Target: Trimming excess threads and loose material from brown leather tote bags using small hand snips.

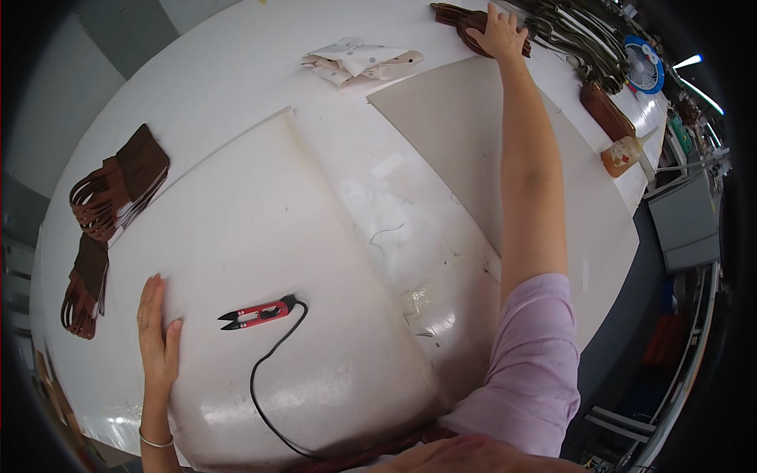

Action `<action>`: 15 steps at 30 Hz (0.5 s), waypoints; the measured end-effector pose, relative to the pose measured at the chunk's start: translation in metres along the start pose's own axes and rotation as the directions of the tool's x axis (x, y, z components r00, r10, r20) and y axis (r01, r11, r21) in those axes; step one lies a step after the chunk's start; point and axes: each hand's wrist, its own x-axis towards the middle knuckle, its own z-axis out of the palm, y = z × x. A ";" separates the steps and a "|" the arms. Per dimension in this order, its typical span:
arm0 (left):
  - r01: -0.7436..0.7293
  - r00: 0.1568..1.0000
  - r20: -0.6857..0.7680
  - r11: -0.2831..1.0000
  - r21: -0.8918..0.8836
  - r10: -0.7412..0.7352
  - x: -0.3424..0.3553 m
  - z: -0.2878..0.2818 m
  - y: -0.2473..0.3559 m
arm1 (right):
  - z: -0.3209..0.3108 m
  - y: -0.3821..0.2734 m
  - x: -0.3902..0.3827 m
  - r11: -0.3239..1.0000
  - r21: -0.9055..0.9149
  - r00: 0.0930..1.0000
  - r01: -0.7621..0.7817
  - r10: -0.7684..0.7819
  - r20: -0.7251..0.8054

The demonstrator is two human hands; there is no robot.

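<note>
My right arm stretches to the far right of the white table, where my right hand (pixel 500 35) rests with spread fingers on a bundle of brown strips (pixel 467 25). Whether the fingers grip any of it cannot be made out. My left hand (pixel 156 331) lies on the near left part of the table, fingers extended, with nothing in it. To its right are red thread snips (pixel 257 314) with black blades, tied to a black cord (pixel 254 386). Beyond the left hand lie two stacks of brown strips, a larger one (pixel 142 162) and a smaller one (pixel 88 276).
Pale flat sheets (pixel 449 118) cover parts of the table (pixel 236 55). A crumpled dotted white cloth (pixel 363 59) lies at the back. Along the right are dark green strips (pixel 576 39), a blue fan (pixel 643 65), a brown case (pixel 607 110) and an amber bottle (pixel 621 156).
</note>
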 end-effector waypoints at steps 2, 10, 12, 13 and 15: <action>0.022 1.000 0.002 1.000 0.000 -0.022 -0.002 -0.002 0.003 | -0.008 -0.009 0.000 0.997 -0.072 0.997 -0.011 0.017 0.079; 0.027 0.999 -0.024 0.999 -0.034 -0.028 -0.002 0.002 0.002 | -0.004 -0.010 -0.002 0.999 0.037 0.999 -0.010 0.009 0.036; 0.015 0.998 -0.066 0.999 -0.052 -0.019 -0.003 0.004 0.000 | -0.013 -0.009 -0.001 0.999 0.045 0.998 0.025 -0.023 -0.054; 0.010 0.997 -0.074 0.998 -0.054 -0.014 -0.003 0.004 0.000 | -0.020 -0.005 0.001 0.996 0.075 0.994 0.041 -0.033 -0.108; 0.013 0.997 -0.081 0.998 -0.063 -0.018 -0.002 0.005 0.001 | -0.043 0.002 0.007 0.988 0.119 0.976 0.102 -0.076 -0.205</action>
